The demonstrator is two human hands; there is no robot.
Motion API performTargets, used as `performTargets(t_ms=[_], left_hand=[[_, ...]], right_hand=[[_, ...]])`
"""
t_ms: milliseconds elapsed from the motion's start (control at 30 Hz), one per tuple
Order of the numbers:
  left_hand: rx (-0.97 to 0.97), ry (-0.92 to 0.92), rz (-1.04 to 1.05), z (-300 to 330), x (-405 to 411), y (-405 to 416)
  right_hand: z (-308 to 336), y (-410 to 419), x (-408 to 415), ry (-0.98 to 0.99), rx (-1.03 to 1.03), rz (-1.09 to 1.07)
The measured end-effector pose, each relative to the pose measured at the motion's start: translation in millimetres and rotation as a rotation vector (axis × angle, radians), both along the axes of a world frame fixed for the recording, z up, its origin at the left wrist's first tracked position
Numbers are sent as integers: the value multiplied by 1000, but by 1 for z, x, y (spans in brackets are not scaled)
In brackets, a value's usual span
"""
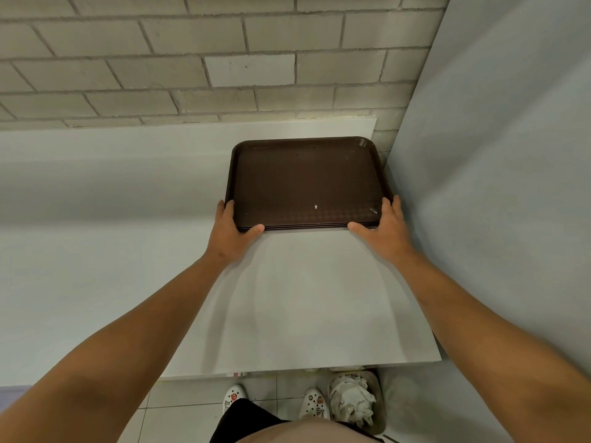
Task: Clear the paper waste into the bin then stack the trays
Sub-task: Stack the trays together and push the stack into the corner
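A stack of dark brown trays (307, 180) lies on the white table (307, 298), near its far right corner. The stack's layered edges show along its near side. My left hand (228, 233) grips the near left corner of the stack, thumb along the front edge. My right hand (385, 230) grips the near right corner the same way. A small white speck lies on the top tray. On the floor below the table's near edge stands a bin (379, 407) with crumpled white paper (350, 402) in it.
A grey brick wall (192, 59) runs behind the table. A smooth grey panel (495, 187) rises close on the right, next to the trays. Another pale surface (80, 251) extends to the left. My white shoes (235, 398) stand on the tiled floor.
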State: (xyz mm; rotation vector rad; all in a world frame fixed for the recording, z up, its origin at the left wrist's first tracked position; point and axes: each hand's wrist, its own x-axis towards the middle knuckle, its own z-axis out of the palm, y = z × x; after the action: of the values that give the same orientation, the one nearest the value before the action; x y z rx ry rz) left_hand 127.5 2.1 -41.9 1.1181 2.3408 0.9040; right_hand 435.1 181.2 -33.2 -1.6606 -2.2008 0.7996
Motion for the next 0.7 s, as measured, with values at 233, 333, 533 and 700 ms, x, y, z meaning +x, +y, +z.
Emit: performTargets(t_ms=[233, 333, 533, 700], left_hand=[[35, -5, -26, 2, 3, -14], [76, 25, -48, 8, 7, -15], [59, 53, -19, 13, 13, -13], [33, 42, -6, 22, 16, -15]], right_hand=[[-5, -11, 6, -29, 25, 3], [-6, -15, 7, -40, 23, 0], [1, -13, 4, -58, 42, -38], [3, -14, 3, -67, 39, -33]])
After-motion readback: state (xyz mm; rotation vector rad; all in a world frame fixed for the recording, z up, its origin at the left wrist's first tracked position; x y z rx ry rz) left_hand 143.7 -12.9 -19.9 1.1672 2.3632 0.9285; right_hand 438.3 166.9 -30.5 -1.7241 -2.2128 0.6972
